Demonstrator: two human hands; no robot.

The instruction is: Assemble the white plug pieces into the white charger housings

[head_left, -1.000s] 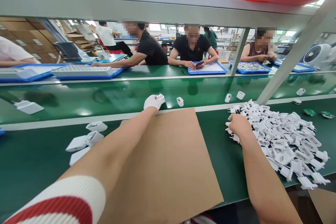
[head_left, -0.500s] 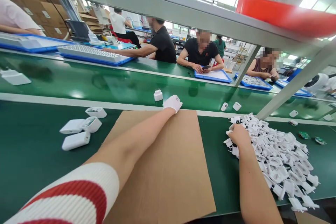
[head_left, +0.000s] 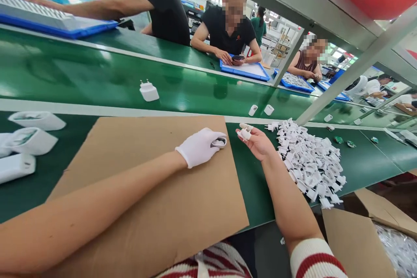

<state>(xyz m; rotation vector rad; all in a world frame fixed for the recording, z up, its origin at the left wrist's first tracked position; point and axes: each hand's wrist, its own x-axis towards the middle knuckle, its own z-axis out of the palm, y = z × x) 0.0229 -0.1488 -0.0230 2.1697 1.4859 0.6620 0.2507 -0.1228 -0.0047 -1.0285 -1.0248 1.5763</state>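
My left hand, in a white glove, is closed around a white charger housing with its open end facing right. It is above the cardboard sheet. Just to the right, my right hand has pale covers on its fingertips. Thumb and fingers pinch a small white plug cap, mostly hidden by them. Beyond that hand lies a heap of white two-pin plug caps on the green bench.
Several white housings lie at the left. An assembled charger is on the green conveyor belt, with smaller white pieces farther right. Small circuit boards lie beyond the heap. A slanted metal post stands behind it. Co-workers sit opposite.
My left hand has come back from the belt onto the cardboard, with a housing in it. My right hand has left the heap and moved left towards it. The view has shifted.
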